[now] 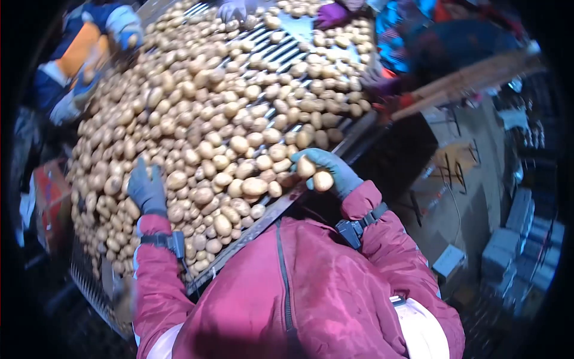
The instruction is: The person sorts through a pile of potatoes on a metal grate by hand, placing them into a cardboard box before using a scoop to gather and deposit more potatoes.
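Note:
A deep layer of potatoes (239,144) spreads over a slatted metal table in front of me. My right hand (332,165), in a blue-green glove, is closed around two potatoes (323,180) near the table's front edge. My left hand (147,190), gloved alike, rests on the heap at the left with its fingers apart. Potatoes lie against it on both sides, and its palm side is hidden. Both of my wrists carry strapped devices (350,233) over dark red sleeves.
Metal slats (272,48) show between potatoes at the far side. Other people's gloved hands (330,16) are at the table's far and left sides. A metal rim (263,221) runs close to my body. A wooden board (466,81) juts out at the right. Stacked boxes (502,248) stand beyond.

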The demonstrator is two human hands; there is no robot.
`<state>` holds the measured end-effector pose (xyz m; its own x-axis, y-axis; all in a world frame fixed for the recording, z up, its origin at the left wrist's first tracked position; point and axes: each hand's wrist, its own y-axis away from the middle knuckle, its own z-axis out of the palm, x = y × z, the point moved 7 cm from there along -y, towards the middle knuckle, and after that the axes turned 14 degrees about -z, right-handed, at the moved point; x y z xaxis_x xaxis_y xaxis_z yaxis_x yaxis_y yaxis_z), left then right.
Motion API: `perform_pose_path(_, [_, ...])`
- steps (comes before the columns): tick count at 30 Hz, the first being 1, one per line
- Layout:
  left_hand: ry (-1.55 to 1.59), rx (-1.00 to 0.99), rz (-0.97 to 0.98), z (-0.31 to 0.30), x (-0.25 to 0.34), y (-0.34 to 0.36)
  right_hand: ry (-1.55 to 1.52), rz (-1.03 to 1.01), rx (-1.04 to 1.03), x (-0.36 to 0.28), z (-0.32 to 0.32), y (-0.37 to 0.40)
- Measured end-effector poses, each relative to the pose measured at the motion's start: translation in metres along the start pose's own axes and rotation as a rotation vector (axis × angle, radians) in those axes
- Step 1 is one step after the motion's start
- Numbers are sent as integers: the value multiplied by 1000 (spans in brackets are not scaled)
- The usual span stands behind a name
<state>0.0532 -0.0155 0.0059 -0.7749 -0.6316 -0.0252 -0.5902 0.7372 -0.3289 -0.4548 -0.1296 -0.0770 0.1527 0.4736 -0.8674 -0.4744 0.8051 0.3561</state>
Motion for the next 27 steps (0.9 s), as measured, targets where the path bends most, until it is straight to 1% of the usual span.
perform_pose_path(1, [5,-27,9,-10,6,1,-74,-23,107,-24,-11,22])
perform_pose_path(2, [1,-45,7,-17,8,1,-239,10,257,-47,-23,49])
perform_pose_path(3, [-2,3,20,-12,2,1,191,-352,271,-57,-59,67])
perform_pose_path(4, [-15,-44,-26,2,-6,-1,-553,-4,331,-49,-83,75])
perform_pose_path(5, [65,-115,-104,0,-3,0,-260,-159,459,-82,-102,99])
perform_pose_path(6, [923,-384,-296,150,-95,-7,-85,-105,656,-93,-126,116])
perform_pose_path(7, [54,-149,-95,72,-41,-2,296,-223,665,-104,-166,122])
perform_pose_path(8, [-24,-118,-123,15,-7,5,415,-233,622,-75,-239,130])
perform_pose_path(9, [436,-72,-210,-5,-3,6,317,-123,767,-67,-265,141])
perform_pose_path(10, [116,-209,-141,16,-9,9,310,-128,739,-71,-269,135])
perform_pose_path(11, [401,-79,-224,-13,9,8,310,-200,675,-77,-258,117])
perform_pose_path(12, [326,-120,-245,-26,25,13,305,-201,626,-78,-222,88])
perform_pose_path(14, [211,-156,18,2,61,35,180,-264,334,-94,-65,39])
perform_pose_path(15, [706,-152,-52,-28,83,44,170,-247,187,-88,-9,14])
perform_pose_path(16, [518,-299,133,1,105,79,156,-225,41,-77,46,-12])
perform_pose_path(17, [642,-694,-55,14,128,99,231,-253,-46,-68,95,-31])
perform_pose_path(18, [709,-308,53,-44,135,105,211,-198,-152,-60,141,-46])
perform_pose_path(20, [748,-315,44,-55,130,115,208,-140,-283,-38,202,-70])
perform_pose_path(22, [662,-375,-70,-89,94,88,241,-83,-385,8,230,-89])
perform_pose_path(23, [329,-398,-131,-66,66,71,398,-169,-438,29,232,-100])
perform_pose_path(24, [368,-181,-157,-91,35,53,344,-192,-424,41,235,-105])
perform_pose_path(25, [741,-204,-397,-66,-25,49,224,-114,-407,41,235,-101])
perform_pose_path(26, [551,93,-333,-108,-46,33,106,-36,-388,38,236,-100])
perform_pose_path(27, [369,192,-342,-118,-67,24,102,-30,-397,37,242,-105])
